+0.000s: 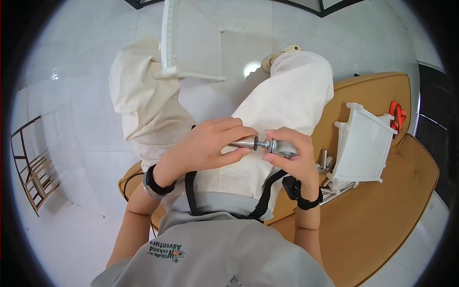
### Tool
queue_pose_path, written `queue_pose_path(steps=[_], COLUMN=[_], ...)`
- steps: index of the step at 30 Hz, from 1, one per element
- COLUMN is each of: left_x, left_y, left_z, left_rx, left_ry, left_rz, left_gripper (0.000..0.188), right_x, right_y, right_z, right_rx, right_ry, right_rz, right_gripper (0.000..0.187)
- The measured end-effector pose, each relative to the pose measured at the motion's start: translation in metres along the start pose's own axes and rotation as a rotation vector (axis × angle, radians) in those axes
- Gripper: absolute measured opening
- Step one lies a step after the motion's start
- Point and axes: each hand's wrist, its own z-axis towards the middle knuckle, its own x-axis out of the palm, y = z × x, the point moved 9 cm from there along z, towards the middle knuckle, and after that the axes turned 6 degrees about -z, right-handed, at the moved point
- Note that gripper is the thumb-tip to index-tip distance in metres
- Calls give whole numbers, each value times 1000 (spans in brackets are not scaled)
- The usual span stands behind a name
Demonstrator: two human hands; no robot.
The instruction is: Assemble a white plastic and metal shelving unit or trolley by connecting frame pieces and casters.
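Note:
My left hand (205, 143) closes around a shiny metal tube (247, 142), its open end pointing right. Between the thumb and fingers of my right hand (300, 152) is a caster wheel (286, 149) with a threaded stem (262, 144). The stem points left and meets the tube's end; how deep it sits inside cannot be seen. Both pieces are held in line above my lap, over the white trousers (287, 95). Most of the tube is hidden under my left hand.
On the tan sofa (382, 229) to my right lie a white plastic shelf panel (364, 143), several metal tubes (340, 192) and a red strap (397, 117). Another white panel (193, 43) stands on the floor ahead. A metal-framed rack (36, 177) is at the far left.

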Motion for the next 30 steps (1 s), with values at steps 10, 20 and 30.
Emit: queue_pose_path(steps=[10, 20, 30], left_x=[6, 10, 16], left_y=[3, 13, 17], left_z=[0, -2, -4], left_rx=[-145, -175, -235], left_ry=[125, 186, 299], left_rz=[-152, -178, -235], left_gripper=[24, 27, 27], right_x=[-1, 5, 8], right_y=[10, 18, 16], right_z=[-5, 0, -6], right_rx=[-92, -125, -98], right_ry=[-88, 18, 36], right_rz=[-69, -171, -58], right_gripper=[36, 31, 36])
